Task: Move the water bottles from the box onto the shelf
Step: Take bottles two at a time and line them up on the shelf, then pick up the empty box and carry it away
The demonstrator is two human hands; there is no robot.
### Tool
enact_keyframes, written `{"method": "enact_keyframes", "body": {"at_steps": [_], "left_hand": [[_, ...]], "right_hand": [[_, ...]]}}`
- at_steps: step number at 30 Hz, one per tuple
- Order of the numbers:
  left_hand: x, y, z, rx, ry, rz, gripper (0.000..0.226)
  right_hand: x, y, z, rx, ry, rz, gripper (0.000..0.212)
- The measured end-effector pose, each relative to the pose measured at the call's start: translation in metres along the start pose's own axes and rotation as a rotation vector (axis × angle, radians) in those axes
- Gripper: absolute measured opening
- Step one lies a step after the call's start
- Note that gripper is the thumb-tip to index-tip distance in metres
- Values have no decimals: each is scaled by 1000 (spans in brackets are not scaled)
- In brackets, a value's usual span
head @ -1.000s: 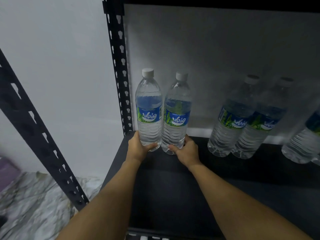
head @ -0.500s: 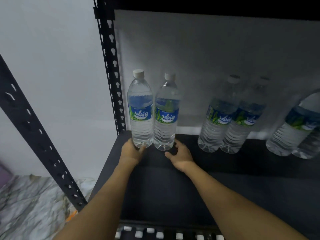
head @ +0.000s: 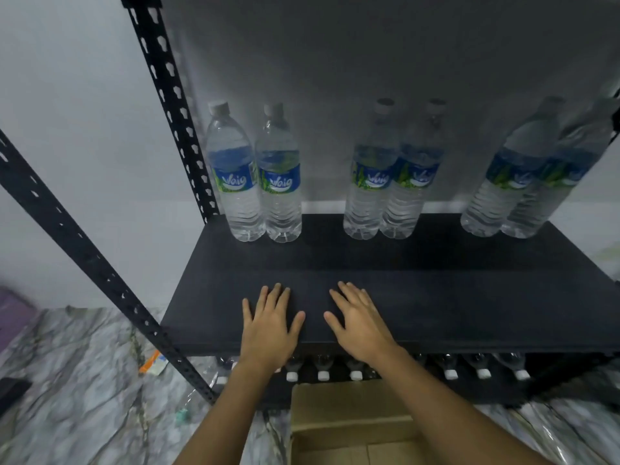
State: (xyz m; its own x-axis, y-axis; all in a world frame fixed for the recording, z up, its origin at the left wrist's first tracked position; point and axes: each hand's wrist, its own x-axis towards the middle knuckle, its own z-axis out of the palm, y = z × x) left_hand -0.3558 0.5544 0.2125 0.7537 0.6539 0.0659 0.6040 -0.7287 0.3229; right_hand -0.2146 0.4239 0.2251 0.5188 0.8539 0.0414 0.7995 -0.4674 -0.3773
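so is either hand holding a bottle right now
No, the left hand and right hand are both open and empty over the shelf.

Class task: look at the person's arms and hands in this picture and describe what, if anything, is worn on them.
Both are bare. The left hand and right hand have no gloves, and no rings are visible. The left forearm and right forearm show no sleeves, watch or bracelet down to the picture's bottom edge.

Clear glossy plastic bottles (head: 235, 182); matt black shelf (head: 436, 297); cardboard box (head: 349, 417).
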Motion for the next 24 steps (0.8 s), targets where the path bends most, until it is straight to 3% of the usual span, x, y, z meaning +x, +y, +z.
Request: {"method": "enact_keyframes", "body": {"at_steps": [5,13,19,24], "left_hand": [[-44,39,14,-1,8,17,102],[-115,87,55,-242,83,4,65],[-167,81,106,-328,-55,-204,53],[-213,47,153,-433,-163,-633,52]], "right_hand": [[-62,23,0,21,78,-40,65],[-142,65,12,169,116,-38,56],[-210,119,49,371,80,255,52],[-274,160,99,530,-44,573,51]]}}
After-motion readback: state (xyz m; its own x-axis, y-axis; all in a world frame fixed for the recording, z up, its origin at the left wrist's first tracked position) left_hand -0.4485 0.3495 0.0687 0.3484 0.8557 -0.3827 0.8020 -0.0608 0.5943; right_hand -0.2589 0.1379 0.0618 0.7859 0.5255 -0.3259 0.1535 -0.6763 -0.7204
